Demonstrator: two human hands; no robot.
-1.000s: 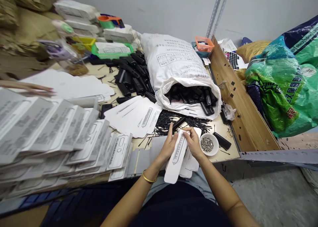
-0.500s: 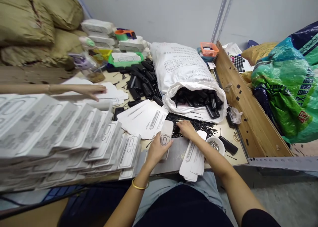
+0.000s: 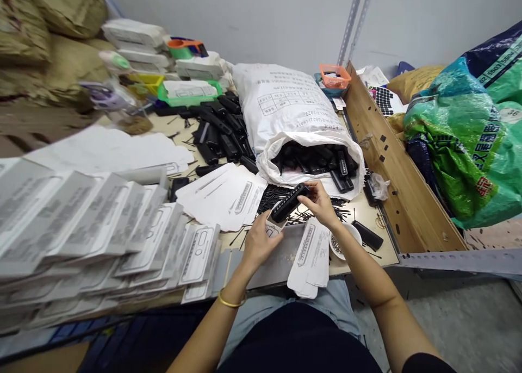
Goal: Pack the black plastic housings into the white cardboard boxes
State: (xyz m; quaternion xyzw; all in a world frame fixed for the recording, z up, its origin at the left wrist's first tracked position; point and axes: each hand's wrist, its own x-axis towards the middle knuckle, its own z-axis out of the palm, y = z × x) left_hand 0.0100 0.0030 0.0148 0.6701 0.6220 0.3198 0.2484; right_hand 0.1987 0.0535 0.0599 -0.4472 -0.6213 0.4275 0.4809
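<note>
Between finger and thumb, my right hand (image 3: 319,203) grips a black oblong plastic case (image 3: 289,203) with a row of small openings along it. Its lower left end sits at the mouth of a small white printed box (image 3: 273,227); how far inside it is, I cannot tell. My left hand (image 3: 261,241) is closed around that box. Below my right forearm lies a stack of white printed cards (image 3: 309,257), beside a white bowl (image 3: 354,232) of small metal pieces. Thin black rods (image 3: 275,198) are spread behind my hands.
A white woven sack (image 3: 291,109) lies open with black cases in its mouth, near a loose pile of black cases (image 3: 220,131). Stacked white boxes (image 3: 93,221) fill the left side. Fanned white sheets (image 3: 222,196) lie between. A wooden board (image 3: 402,177) edges the right.
My right hand has lifted the black case from among the rods and brought it to the box in my left hand. Another person's arm at the left has gone from view.
</note>
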